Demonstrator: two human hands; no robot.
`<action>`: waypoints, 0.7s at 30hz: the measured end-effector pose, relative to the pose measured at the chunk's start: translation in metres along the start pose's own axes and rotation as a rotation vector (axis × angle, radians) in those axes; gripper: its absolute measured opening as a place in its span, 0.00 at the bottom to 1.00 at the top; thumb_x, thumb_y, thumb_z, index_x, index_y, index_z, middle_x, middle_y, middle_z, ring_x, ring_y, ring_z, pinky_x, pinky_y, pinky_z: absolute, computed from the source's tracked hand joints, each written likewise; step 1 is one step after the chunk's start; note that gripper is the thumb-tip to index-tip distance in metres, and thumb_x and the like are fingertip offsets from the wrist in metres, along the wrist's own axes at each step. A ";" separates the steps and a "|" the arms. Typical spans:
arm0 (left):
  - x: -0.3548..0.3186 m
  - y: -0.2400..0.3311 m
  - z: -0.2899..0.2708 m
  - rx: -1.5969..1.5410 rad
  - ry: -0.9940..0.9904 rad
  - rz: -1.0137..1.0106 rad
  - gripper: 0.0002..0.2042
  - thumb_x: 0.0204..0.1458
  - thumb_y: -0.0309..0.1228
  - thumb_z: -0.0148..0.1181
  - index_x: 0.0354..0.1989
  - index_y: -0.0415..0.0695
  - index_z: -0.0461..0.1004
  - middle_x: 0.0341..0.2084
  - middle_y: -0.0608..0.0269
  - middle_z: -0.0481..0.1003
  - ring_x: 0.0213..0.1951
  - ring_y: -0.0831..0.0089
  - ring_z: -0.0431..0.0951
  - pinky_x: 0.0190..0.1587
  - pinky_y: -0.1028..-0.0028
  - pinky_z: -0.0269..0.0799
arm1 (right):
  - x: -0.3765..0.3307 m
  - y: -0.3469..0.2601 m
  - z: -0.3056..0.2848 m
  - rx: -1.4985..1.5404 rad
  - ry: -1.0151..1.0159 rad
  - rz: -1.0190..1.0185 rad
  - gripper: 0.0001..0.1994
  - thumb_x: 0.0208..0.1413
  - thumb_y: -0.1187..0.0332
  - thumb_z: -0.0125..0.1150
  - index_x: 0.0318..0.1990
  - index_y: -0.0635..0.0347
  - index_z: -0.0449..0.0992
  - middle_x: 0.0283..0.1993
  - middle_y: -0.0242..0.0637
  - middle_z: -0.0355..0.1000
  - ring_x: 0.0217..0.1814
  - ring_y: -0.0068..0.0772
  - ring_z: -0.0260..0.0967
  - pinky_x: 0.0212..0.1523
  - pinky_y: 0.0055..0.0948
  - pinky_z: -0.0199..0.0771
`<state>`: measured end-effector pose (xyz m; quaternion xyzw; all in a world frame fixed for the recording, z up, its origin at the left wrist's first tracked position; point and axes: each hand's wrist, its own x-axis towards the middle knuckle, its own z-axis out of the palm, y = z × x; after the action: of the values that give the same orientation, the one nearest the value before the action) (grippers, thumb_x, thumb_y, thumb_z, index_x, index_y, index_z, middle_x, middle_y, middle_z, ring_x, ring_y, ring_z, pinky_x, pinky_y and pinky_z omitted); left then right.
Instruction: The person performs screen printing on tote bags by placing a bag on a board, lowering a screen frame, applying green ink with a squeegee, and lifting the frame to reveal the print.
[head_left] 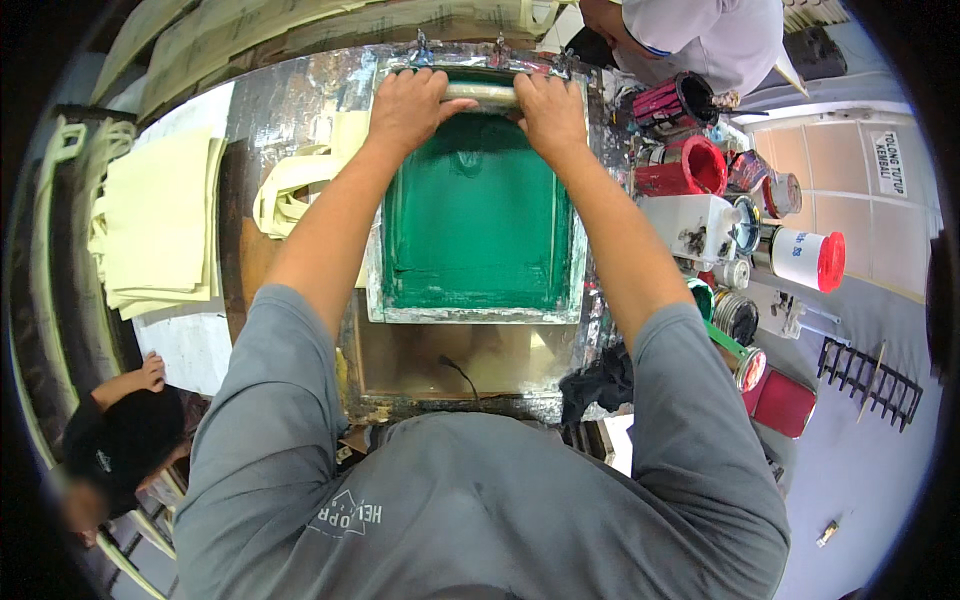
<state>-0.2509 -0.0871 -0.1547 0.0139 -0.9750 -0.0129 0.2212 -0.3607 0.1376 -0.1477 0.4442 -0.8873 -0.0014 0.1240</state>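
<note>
A squeegee (483,96) with a pale rounded handle lies crosswise at the far end of a screen-printing frame (475,316). My left hand (408,108) is closed round its left end, thumb along the handle. Round the right end my right hand (550,112) is closed too. Green mesh (480,225) fills the frame, with a lighter patch near its far middle. The squeegee's blade is mostly hidden by my hands and the handle. From under the frame's left side sticks out a pale yellow cloth bag (290,190), its handle loop on the table.
Stacked pale yellow bags (160,220) lie at left. Ink pots, including a red tub (690,168), crowd the right edge. A black rag (598,385) lies near right. One person in white (705,45) is at far right, another in black (125,440) at lower left.
</note>
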 end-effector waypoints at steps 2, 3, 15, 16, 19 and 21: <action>-0.015 0.004 -0.002 0.018 0.030 0.004 0.28 0.58 0.65 0.59 0.30 0.48 0.76 0.27 0.61 0.78 0.33 0.58 0.80 0.39 0.59 0.74 | -0.009 -0.011 -0.008 -0.004 -0.054 0.015 0.26 0.47 0.62 0.80 0.52 0.48 0.72 0.47 0.32 0.76 0.52 0.40 0.74 0.50 0.45 0.67; -0.022 0.004 -0.004 0.012 0.018 -0.001 0.28 0.58 0.65 0.59 0.30 0.48 0.76 0.27 0.60 0.78 0.33 0.58 0.80 0.39 0.59 0.74 | -0.013 -0.014 -0.013 -0.008 -0.087 0.009 0.25 0.48 0.63 0.79 0.52 0.48 0.72 0.47 0.32 0.77 0.52 0.40 0.75 0.50 0.45 0.67; -0.128 0.062 -0.050 -0.102 -0.048 -0.006 0.28 0.55 0.64 0.63 0.28 0.48 0.73 0.25 0.59 0.75 0.28 0.55 0.77 0.34 0.58 0.72 | -0.130 -0.068 -0.055 0.043 -0.184 0.032 0.25 0.47 0.61 0.79 0.52 0.48 0.73 0.46 0.33 0.76 0.52 0.40 0.73 0.50 0.44 0.66; -0.139 0.069 -0.055 -0.101 -0.056 0.004 0.28 0.55 0.64 0.63 0.28 0.48 0.73 0.25 0.60 0.75 0.28 0.56 0.77 0.34 0.58 0.71 | -0.143 -0.073 -0.057 0.051 -0.175 0.036 0.26 0.46 0.62 0.80 0.51 0.49 0.72 0.46 0.33 0.75 0.51 0.41 0.73 0.50 0.44 0.67; -0.177 0.088 -0.079 -0.101 -0.086 0.022 0.28 0.55 0.64 0.63 0.28 0.48 0.73 0.25 0.61 0.74 0.28 0.57 0.77 0.34 0.59 0.71 | -0.187 -0.094 -0.067 0.090 -0.165 0.041 0.27 0.44 0.63 0.81 0.51 0.50 0.72 0.45 0.34 0.75 0.50 0.41 0.73 0.49 0.44 0.66; -0.199 0.099 -0.092 -0.122 -0.109 0.020 0.28 0.55 0.64 0.63 0.28 0.48 0.73 0.24 0.61 0.74 0.29 0.58 0.77 0.35 0.60 0.71 | -0.210 -0.107 -0.080 0.122 -0.191 0.039 0.24 0.46 0.64 0.79 0.50 0.49 0.73 0.45 0.34 0.75 0.51 0.41 0.72 0.48 0.44 0.64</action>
<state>-0.0340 0.0166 -0.1544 -0.0099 -0.9832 -0.0710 0.1682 -0.1383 0.2468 -0.1278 0.4314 -0.9020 0.0129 0.0117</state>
